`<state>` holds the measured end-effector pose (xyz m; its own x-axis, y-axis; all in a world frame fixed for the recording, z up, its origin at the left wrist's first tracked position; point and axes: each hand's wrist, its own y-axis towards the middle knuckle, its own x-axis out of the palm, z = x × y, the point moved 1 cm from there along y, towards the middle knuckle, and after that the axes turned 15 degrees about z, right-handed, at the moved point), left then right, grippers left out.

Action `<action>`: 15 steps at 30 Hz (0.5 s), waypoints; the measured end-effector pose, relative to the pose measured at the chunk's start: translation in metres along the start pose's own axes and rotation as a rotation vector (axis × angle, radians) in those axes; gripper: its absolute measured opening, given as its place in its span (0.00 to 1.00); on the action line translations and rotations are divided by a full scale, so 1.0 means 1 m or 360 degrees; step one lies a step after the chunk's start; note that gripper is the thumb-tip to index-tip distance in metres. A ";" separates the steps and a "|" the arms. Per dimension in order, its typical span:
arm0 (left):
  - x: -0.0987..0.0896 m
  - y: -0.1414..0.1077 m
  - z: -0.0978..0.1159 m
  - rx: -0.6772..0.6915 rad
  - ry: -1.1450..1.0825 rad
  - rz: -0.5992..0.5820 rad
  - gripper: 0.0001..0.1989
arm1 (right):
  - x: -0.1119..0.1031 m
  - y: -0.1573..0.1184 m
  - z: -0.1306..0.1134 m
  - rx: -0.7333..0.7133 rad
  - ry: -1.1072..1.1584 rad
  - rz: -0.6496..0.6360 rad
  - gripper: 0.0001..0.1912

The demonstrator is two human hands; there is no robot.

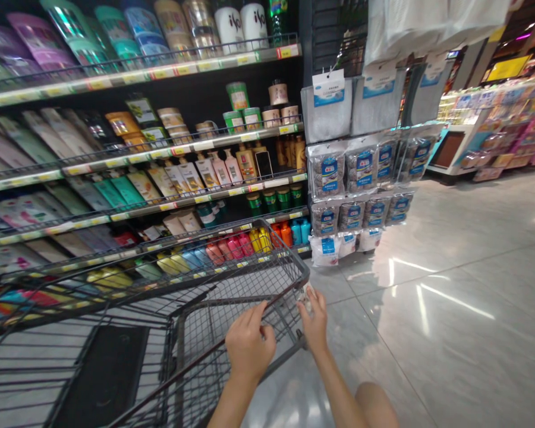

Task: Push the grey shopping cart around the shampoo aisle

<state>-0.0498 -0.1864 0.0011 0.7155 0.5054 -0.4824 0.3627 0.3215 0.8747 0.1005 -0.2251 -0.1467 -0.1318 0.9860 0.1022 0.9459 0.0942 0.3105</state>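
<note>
A black wire shopping cart [232, 315] stretches from the lower left to a corner near the picture's middle. My left hand [250, 343] is on the cart's side rail, its fingers curled over the bar. At the far corner, my right hand [314, 318] has its thumb and fingers closed around a small pale printed item [305, 299]. That item touches or lies very near the cart's corner, and my fingers cover part of it. A black plastic panel [104, 374] is fixed in the cart at lower left.
Shelves [160, 205] of bottles and tubs run along the left, close beside the cart. Packaged grey scrubbers [327, 175] and grey cloths [327, 113] hang at the shelf's end. Shiny tiled floor [455, 297] extends to the right, toward a stocked display [508, 134]. A bare knee [374, 404] shows below.
</note>
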 end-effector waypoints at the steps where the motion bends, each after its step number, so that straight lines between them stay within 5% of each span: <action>1: 0.000 0.000 0.000 -0.0009 0.0000 -0.0003 0.19 | 0.001 0.001 0.001 0.0028 0.0023 0.0013 0.20; 10: 0.000 0.001 -0.001 0.0018 0.0023 -0.0009 0.19 | 0.007 -0.022 -0.014 0.0271 0.0005 0.0170 0.18; 15: -0.001 -0.001 -0.003 0.0074 0.0041 0.0011 0.20 | -0.004 -0.034 -0.027 0.0408 0.0037 0.0037 0.11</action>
<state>-0.0521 -0.1849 0.0005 0.7024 0.5283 -0.4770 0.3858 0.2806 0.8789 0.0613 -0.2363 -0.1322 -0.1131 0.9851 0.1295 0.9926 0.1064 0.0583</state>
